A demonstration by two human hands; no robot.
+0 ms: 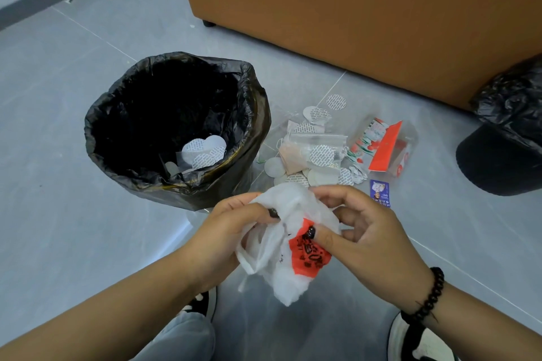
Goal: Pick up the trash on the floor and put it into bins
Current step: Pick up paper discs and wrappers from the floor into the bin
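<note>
On the grey floor point(73, 214), left hand point(231, 231) and right hand point(363, 228) clutch a crumpled plastic bag point(281, 267), print unreadable.

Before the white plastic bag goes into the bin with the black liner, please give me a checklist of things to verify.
1. Both hands hold the crumpled white plastic bag with the red print: left hand, right hand: ok.
2. Black-lined bin mouth open: ok.
3. Room inside bin, few white discs at bottom: ok.
4. Bag empty: cannot tell.
5. Floor cleared of the litter pile: not ok.
</note>
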